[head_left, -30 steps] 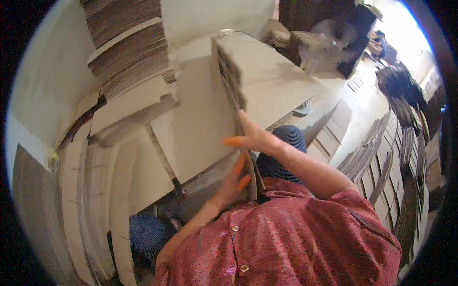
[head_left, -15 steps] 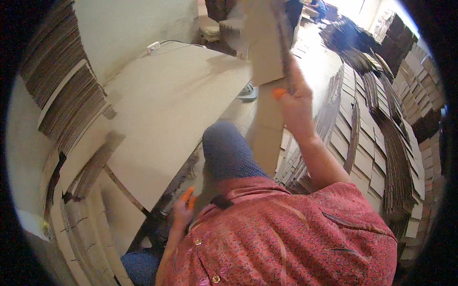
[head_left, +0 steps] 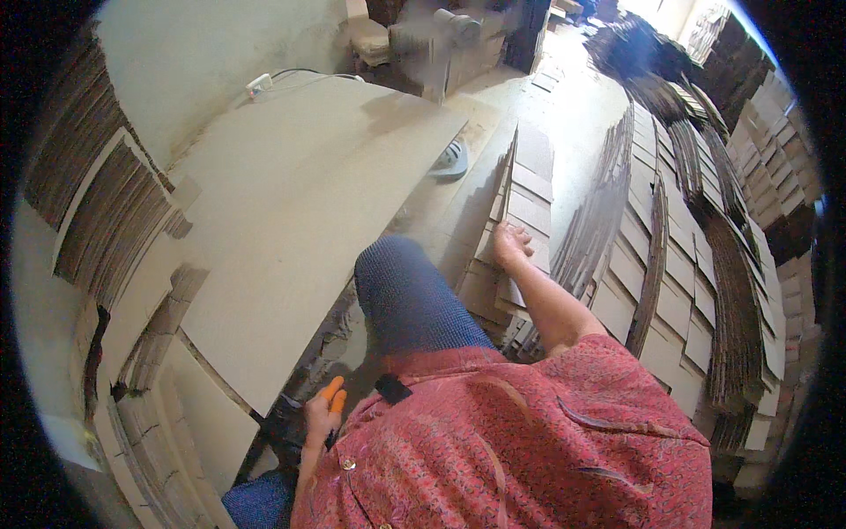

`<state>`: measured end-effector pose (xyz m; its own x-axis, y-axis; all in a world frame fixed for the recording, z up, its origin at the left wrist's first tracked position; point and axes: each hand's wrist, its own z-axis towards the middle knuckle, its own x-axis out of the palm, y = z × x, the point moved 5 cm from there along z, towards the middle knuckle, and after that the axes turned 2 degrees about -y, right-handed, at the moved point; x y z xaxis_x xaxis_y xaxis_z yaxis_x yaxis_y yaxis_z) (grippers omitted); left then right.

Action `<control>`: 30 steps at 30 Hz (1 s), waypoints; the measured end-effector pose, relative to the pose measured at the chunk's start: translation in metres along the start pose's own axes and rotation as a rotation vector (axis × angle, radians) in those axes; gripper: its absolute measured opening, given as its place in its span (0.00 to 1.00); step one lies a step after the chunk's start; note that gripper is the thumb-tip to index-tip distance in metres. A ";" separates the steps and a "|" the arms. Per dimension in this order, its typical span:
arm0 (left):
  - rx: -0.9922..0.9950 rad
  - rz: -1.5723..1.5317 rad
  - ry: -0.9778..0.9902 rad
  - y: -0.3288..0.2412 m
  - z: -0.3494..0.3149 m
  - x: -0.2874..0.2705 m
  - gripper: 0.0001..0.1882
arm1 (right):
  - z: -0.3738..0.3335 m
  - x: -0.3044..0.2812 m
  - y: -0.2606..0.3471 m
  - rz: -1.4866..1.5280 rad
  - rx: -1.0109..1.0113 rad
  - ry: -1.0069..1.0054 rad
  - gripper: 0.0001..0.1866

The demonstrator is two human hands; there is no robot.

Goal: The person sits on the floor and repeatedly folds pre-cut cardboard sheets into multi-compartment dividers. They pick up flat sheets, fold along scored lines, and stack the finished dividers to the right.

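Observation:
My right hand (head_left: 514, 245) rests on a row of overlapping flat cardboard pieces (head_left: 531, 181) standing on the floor to the right of my knee. Its fingers are loosely bent and a little apart, touching the row's upper side. The thumb is partly hidden against the cardboard. Low beside my waist, my left hand (head_left: 324, 410) has orange covers on its fingers, which stretch out slightly apart with nothing seen in them. It is just off the near edge of a large pale board (head_left: 282, 238) that forms a work surface.
Stacked cardboard (head_left: 115, 212) leans along the left wall. Long rows of cardboard pieces (head_left: 679, 282) fill the right side. A grey-blue object with slots (head_left: 452, 161) sits by the board's far corner. A white plug socket with a cable (head_left: 259, 85) lies at the board's back edge.
My right hand has come down from a raised position and let go of the cardboard bundle, now in the row on the floor. My left hand has moved slightly lower and left.

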<state>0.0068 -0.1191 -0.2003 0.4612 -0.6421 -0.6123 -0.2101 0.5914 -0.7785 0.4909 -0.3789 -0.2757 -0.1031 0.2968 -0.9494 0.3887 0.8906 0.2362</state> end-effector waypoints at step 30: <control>-0.395 0.834 -0.456 0.055 0.179 -0.318 0.11 | -0.330 -0.128 0.110 0.781 -1.596 0.152 0.16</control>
<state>0.0028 0.2055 -0.0237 0.3044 0.1946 -0.9325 -0.8442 0.5085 -0.1695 0.2448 -0.2054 -0.0595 -0.4588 0.7165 -0.5255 -0.7845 -0.0490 0.6182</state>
